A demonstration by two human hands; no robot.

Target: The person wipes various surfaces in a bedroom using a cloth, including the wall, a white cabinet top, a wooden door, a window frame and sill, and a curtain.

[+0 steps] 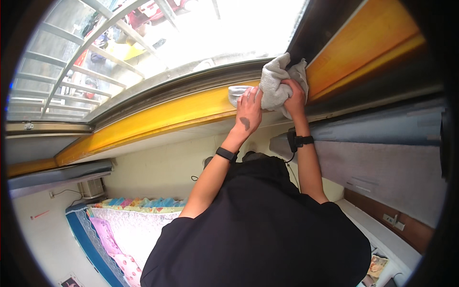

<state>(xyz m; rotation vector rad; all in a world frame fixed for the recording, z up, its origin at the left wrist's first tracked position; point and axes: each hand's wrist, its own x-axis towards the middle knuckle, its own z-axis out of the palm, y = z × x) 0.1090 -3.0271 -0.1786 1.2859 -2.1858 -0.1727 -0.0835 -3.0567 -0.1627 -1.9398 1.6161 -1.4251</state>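
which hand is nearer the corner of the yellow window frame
Right. The right hand grips the grey cloth just below the frame corner; the left hand lies flat further left.

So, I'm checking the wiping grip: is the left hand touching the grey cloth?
Touching. The head view shows the left hand flat on the grey cloth, fingers overlapping its edge, with the right hand gripping it too.
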